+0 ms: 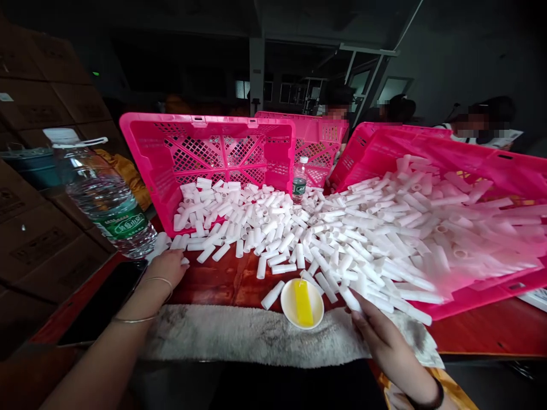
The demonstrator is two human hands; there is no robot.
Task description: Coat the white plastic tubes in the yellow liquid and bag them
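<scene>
Several short white plastic tubes [273, 228] spill from two tipped pink crates onto a red-brown table [222, 282]. My left hand [167, 266], bracelets on its wrist, rests knuckles-up at the left edge of the pile, fingers curled over a tube or two. My right hand [376, 330] reaches into the longer tubes at the right, fingertips closed on one long white tube [351, 299]. Between the hands sits a small white dish [302, 303] holding a yellow strip, on a grey-white towel [256, 336].
The left pink crate [205, 151] and right pink crate [470, 165] lie on their sides. A large water bottle [106, 199] and a black phone [105, 302] are at left; a small bottle [299, 181] stands behind. Cardboard boxes stack at left; other people sit beyond.
</scene>
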